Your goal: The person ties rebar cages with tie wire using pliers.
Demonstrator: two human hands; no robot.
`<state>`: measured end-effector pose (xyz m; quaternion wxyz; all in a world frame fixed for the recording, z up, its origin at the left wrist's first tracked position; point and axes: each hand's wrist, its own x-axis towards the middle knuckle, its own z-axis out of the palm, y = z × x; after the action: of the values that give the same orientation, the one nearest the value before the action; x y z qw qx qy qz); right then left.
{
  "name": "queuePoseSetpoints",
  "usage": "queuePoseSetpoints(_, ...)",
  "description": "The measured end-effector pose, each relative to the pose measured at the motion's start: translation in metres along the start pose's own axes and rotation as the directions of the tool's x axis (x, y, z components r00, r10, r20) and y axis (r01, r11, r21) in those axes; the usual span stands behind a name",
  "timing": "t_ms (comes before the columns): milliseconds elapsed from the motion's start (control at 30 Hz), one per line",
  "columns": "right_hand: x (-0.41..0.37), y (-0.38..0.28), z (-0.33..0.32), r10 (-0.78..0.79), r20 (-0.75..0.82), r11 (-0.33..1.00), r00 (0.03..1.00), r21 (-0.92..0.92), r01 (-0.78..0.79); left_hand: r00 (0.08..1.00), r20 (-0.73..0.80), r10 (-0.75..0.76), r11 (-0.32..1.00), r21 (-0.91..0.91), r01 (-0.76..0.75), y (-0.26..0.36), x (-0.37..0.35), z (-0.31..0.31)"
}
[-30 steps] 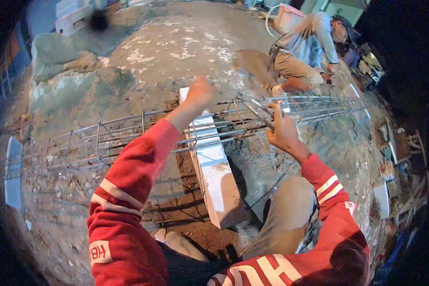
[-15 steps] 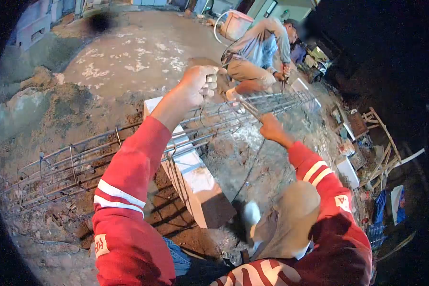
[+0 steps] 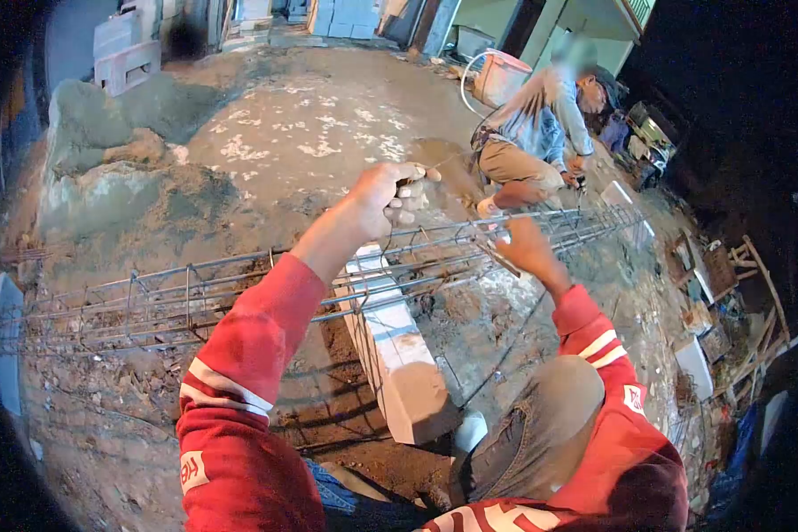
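Observation:
A long rebar cage (image 3: 188, 297) of thin steel bars and stirrups crosses in front of me. My left hand (image 3: 388, 199) is raised over it, closed, with the fingers curled and the thumb pressed on what looks like a thin wire. To the right, over the same cage, my right hand (image 3: 532, 250) is closed around a pair of metal pincers (image 3: 498, 257), whose jaws are hard to make out against the bars. A pale rectangular block (image 3: 403, 355) runs beneath the cage toward my knees.
Farther along the cage a co-worker (image 3: 532, 133) crouches, hands at the bars. Behind that person stands a pink bucket (image 3: 503, 80). A sand pile (image 3: 115, 177) lies at the left. Wooden scraps (image 3: 758, 301) and boards clutter the right side.
My view has shifted, so the cage and co-worker sit lower and farther right. The pincers now point down among the bars, their length less visible. Both hands remain closed.

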<state>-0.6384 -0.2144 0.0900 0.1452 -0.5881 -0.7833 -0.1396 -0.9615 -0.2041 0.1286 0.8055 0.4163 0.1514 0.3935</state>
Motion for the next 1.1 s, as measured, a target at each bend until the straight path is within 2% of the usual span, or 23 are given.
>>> queuePoseSetpoints(33,0.010,0.006,-0.002,-0.113,-0.172,0.979,0.979,0.152,0.140,1.000,0.011,-0.002,1.000,-0.011,0.002,0.000,0.006,0.004)
queuePoseSetpoints(100,0.020,-0.014,-0.039,-0.126,-0.282,0.959,0.951,0.211,0.190,0.999,0.026,-0.028,0.999,-0.014,0.029,-0.008,0.015,0.015)
queuePoseSetpoints(133,0.019,-0.024,-0.056,-0.112,-0.285,0.960,0.952,0.217,0.177,0.999,0.037,-0.033,0.999,-0.007,0.033,-0.011,0.019,0.020)
queuePoseSetpoints(167,0.020,-0.032,-0.073,0.007,-0.195,0.816,0.981,0.568,0.108,0.998,0.050,-0.031,1.000,0.001,0.031,-0.011,0.024,0.026)
queuePoseSetpoints(200,0.020,-0.040,-0.086,0.079,-0.068,0.555,0.995,0.832,0.013,0.998,0.041,-0.044,0.999,0.017,0.043,-0.014,0.027,0.032)
queuePoseSetpoints(233,0.019,-0.048,-0.096,0.085,-0.074,0.554,0.994,0.833,0.014,0.998,0.045,-0.047,0.999,0.024,0.046,-0.017,0.031,0.039)
queuePoseSetpoints(300,0.012,-0.058,-0.106,0.161,0.007,0.035,0.987,0.999,-0.013,0.995,0.009,-0.095,0.995,0.000,0.095,-0.026,0.035,0.050)
queuePoseSetpoints(400,0.013,-0.046,-0.101,0.182,0.007,0.019,0.983,1.000,-0.011,0.989,0.080,-0.121,0.991,0.060,0.116,-0.039,0.033,0.059)
queuePoseSetpoints(467,0.015,-0.044,-0.094,0.213,-0.007,0.060,0.977,0.998,-0.005,0.990,0.042,-0.137,0.986,0.103,0.132,-0.042,0.031,0.059)
queuePoseSetpoints(567,0.010,-0.048,-0.088,0.256,0.063,0.000,0.965,0.998,-0.065,0.985,0.032,-0.170,0.971,0.176,0.162,-0.042,0.028,0.055)
queuePoseSetpoints(633,0.007,-0.045,-0.087,0.197,0.071,0.010,0.978,0.997,-0.075,0.982,-0.064,-0.177,0.923,0.336,0.188,-0.039,0.021,0.067)
queuePoseSetpoints(667,0.001,-0.048,-0.092,0.141,0.117,0.093,0.983,0.987,-0.131,0.973,-0.180,-0.146,0.916,0.346,0.201,-0.040,0.019,0.077)
queuePoseSetpoints(700,-0.003,-0.049,-0.095,0.090,0.167,0.176,0.982,0.968,-0.181,0.972,-0.179,-0.153,0.915,0.346,0.208,-0.040,0.018,0.083)
queuePoseSetpoints(767,-0.005,-0.043,-0.090,0.036,0.167,0.124,0.985,0.978,-0.170,0.984,-0.173,0.042,0.750,0.656,0.083,-0.040,0.018,0.091)
queuePoseSetpoints(800,-0.008,-0.043,-0.094,0.049,0.272,-0.049,0.961,0.962,-0.269,0.968,-0.154,0.199,0.724,0.688,-0.039,-0.047,0.022,0.091)
queuePoseSetpoints(833,-0.009,-0.042,-0.097,0.042,0.373,-0.219,0.927,0.909,-0.355,0.969,-0.151,0.197,0.725,0.687,-0.040,-0.046,0.025,0.089)
queuePoseSetpoints(867,-0.009,-0.040,-0.093,0.025,0.423,-0.319,0.906,0.862,-0.394,0.921,0.031,0.389,0.402,0.894,-0.200,-0.044,0.027,0.087)
queuePoseSetpoints(900,-0.008,-0.034,-0.084,0.028,0.422,-0.315,0.906,0.864,-0.393,0.830,0.264,0.492,0.004,0.952,-0.305,-0.042,0.028,0.087)
queuePoseSetpoints(933,-0.007,-0.028,-0.075,-0.193,0.461,-0.494,0.866,0.717,-0.492,0.828,0.266,0.494,0.007,0.951,-0.309,-0.043,0.027,0.089)
queuePoseSetpoints(967,-0.005,-0.023,-0.069,-0.410,0.432,-0.612,0.803,0.523,-0.594,0.811,0.261,0.523,0.001,0.952,-0.307,-0.044,0.025,0.091)
queuePoseSetpoints(1033,-0.010,-0.036,-0.076,-0.345,0.428,-0.653,0.836,0.531,-0.541,0.789,0.257,0.558,-0.006,0.952,-0.306,-0.044,0.026,0.089)
queuePoseSetpoints(1067,-0.013,-0.047,-0.087,-0.137,0.388,-0.557,0.912,0.731,-0.394,0.786,0.250,0.565,0.107,0.923,-0.371,-0.045,0.028,0.084)
queuePoseSetpoints(1100,-0.015,-0.054,-0.095,0.062,0.290,-0.402,0.955,0.883,-0.242,0.785,0.243,0.570,0.216,0.877,-0.429,-0.042,0.026,0.087)
